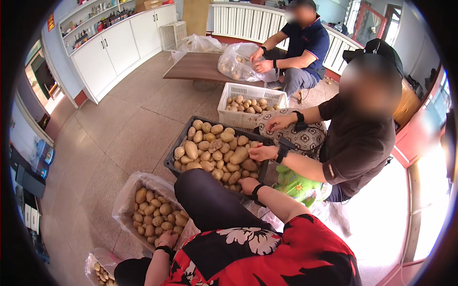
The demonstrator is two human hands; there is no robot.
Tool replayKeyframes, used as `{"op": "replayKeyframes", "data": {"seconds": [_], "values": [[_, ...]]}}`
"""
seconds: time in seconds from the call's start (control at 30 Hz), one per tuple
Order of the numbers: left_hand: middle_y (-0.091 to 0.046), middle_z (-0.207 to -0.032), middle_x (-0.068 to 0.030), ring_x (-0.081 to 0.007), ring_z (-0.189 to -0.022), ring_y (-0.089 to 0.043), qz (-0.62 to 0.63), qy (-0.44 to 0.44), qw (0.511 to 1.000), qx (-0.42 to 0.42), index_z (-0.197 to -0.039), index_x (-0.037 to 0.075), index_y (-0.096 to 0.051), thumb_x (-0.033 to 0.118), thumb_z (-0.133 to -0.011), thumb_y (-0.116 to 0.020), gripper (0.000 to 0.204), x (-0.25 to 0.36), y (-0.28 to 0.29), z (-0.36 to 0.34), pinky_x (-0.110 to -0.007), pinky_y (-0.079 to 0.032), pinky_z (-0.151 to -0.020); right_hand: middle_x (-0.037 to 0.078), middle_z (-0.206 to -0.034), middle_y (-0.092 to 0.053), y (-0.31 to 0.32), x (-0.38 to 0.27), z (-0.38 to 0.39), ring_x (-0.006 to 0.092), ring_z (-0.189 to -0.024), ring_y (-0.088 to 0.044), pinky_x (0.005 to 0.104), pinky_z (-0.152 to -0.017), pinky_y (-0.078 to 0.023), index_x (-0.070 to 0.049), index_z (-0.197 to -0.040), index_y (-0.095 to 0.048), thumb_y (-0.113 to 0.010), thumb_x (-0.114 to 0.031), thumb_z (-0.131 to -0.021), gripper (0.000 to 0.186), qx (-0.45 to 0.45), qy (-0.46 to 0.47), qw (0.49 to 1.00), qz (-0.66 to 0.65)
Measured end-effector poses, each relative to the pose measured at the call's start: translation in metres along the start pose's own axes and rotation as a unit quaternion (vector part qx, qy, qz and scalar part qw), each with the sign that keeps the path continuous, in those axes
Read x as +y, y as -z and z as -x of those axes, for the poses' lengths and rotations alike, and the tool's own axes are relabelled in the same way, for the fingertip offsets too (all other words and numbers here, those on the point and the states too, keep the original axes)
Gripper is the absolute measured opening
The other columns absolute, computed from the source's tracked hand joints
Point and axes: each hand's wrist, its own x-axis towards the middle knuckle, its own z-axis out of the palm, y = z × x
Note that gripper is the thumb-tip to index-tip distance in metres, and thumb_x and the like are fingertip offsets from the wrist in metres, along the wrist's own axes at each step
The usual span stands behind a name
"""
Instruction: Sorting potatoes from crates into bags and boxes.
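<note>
My right hand point(249, 186) reaches over the near right edge of a black crate point(168, 159), its fingers curled down among the potatoes point(206, 151). What those fingers hold is hidden. Lower left, my left hand point(167, 240) rests with bent fingers at the near edge of a plastic-lined bin point(125, 202), against more potatoes point(155, 217). I cannot make out anything inside that hand. Across the crate, a co-worker's hand point(262, 152) hovers over its right side, and the same person's other hand point(280, 122) is held just beyond.
A white slotted crate point(228, 117) of potatoes stands beyond the black one. Farther back, another person handles a clear bag point(234, 62) on a low brown board point(193, 66). A smaller bag of potatoes point(102, 274) sits at lower left. White cabinets point(114, 47) line the wall.
</note>
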Motion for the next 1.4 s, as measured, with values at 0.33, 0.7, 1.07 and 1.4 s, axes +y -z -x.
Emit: {"op": "replayKeyframes", "data": {"seconds": [0.33,0.7,1.07,1.4], "values": [[-0.058,-0.117,-0.0178,-0.0317,-0.111,-0.054,0.001,-0.001,1.0,-0.006,-0.118,0.012,-0.059,0.042,-0.077,-0.055,0.051,0.001,0.003,-0.001,-0.037,-0.042,-0.095,0.018,-0.096,-0.064,0.023,-0.007,0.014,0.0344,-0.093,-0.061,0.0424,-0.081,-0.048,-0.007,-0.106,-0.061,-0.062,-0.025,-0.069,0.041,0.042,-0.003,0.998,-0.055],[-0.064,-0.099,-0.0114,-0.0201,-0.087,-0.062,0.404,-0.08,0.911,-0.021,-0.119,0.002,-0.053,0.028,-0.088,-0.054,0.04,0.047,0.037,-0.003,-0.031,-0.05,-0.073,0.005,-0.082,-0.061,0.154,-0.127,0.065,0.0101,-0.058,-0.058,0.0238,-0.049,-0.048,-0.003,-0.113,-0.057,-0.058,-0.02,-0.083,0.035,0.059,0.057,0.81,-0.581],[-0.064,-0.097,-0.0074,-0.0244,-0.082,-0.064,0.72,-0.197,0.599,-0.289,-0.119,0.013,-0.048,0.054,-0.094,-0.028,0.052,0.081,0.115,0.057,-0.031,-0.05,-0.057,0.015,-0.085,-0.061,0.101,-0.285,0.044,0.0235,-0.069,-0.062,0.0325,-0.066,-0.051,-0.001,-0.1,-0.059,-0.064,-0.02,-0.077,0.03,-0.108,0.283,0.863,-0.404],[-0.059,-0.101,-0.0084,-0.0265,-0.082,-0.059,0.779,-0.024,0.583,-0.23,-0.113,0.013,-0.052,0.033,-0.091,-0.049,0.03,0.003,0.026,-0.034,-0.032,-0.051,-0.062,0.007,-0.091,-0.059,0.139,-0.242,0.044,0.0132,-0.069,-0.06,0.0262,-0.06,-0.049,-0.003,-0.095,-0.06,-0.065,-0.005,-0.079,0.017,0.244,0.341,0.813,-0.404]]}}
